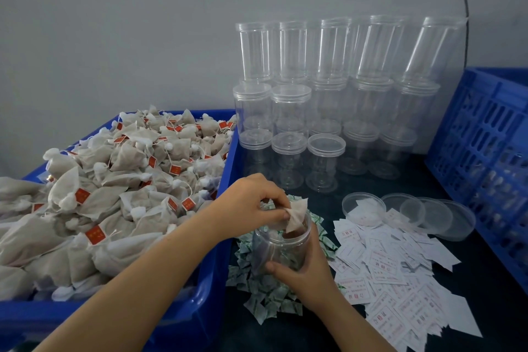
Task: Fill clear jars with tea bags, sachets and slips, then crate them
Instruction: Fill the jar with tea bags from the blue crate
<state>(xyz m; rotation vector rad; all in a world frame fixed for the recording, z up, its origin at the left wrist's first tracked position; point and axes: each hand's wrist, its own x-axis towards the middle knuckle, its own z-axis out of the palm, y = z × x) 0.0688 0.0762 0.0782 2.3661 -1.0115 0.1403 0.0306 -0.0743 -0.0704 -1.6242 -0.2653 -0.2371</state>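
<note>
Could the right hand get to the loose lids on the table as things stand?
Probably not at once: the right hand grips the open jar. Otherwise the path to the loose lids over the paper slips looks free.

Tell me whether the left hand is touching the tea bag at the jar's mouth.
Touching. The head view shows the left hand pinching the tea bag over the jar, which the right hand grips.

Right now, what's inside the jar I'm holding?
The open jar holds tea bags; one tea bag pinched by the left hand sticks out the mouth. The right hand covers the lower part.
</note>
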